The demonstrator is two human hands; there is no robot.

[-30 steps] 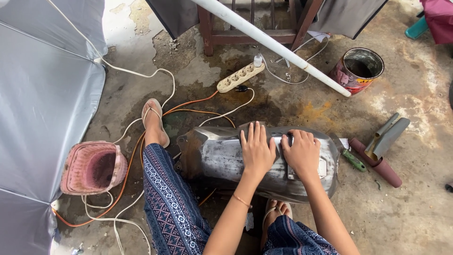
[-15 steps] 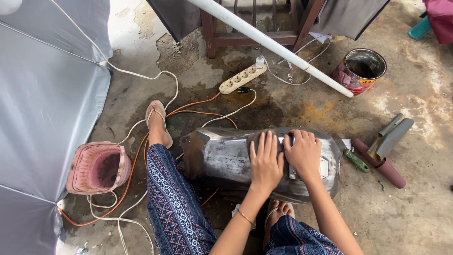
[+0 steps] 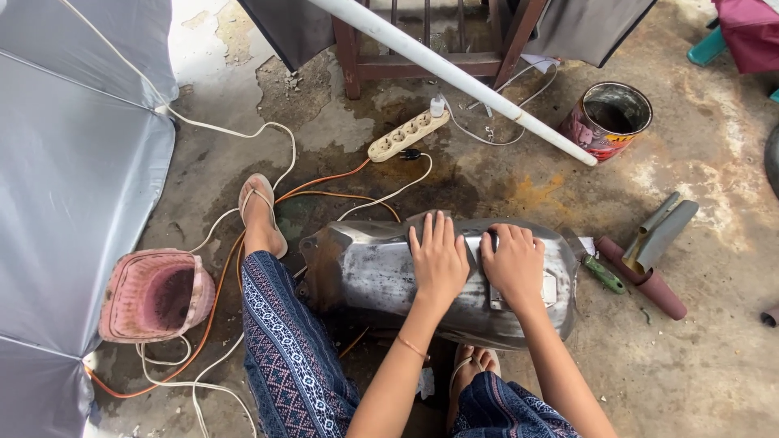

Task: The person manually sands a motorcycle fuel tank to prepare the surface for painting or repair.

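**Both hands on the bare metal tank**

Since the earlier frames both hands have shifted rightward along the dull grey, dented metal fuel tank [image 3: 381, 276], which lies on the stained concrete floor [image 3: 714, 357] between the person's legs. Left hand [image 3: 438, 258] lies flat on the tank's top, fingers straight and close together. Right hand [image 3: 514, 264] presses just beside it, fingers curled over a dark scrap whose kind I cannot tell.

A rusty round paint tin [image 3: 607, 120] stands open well beyond the tank, its inside dark. Left of the tank, a pink woven basket [image 3: 154, 294] lies tipped, showing only grime. Orange and white cables [image 3: 341, 180] run from a cream power strip [image 3: 408, 135] past the sandalled foot [image 3: 261, 212]. A white pipe [image 3: 454, 73] slants overhead; a green-handled tool [image 3: 602, 274] and a maroon cylinder [image 3: 649, 284] rest at right.
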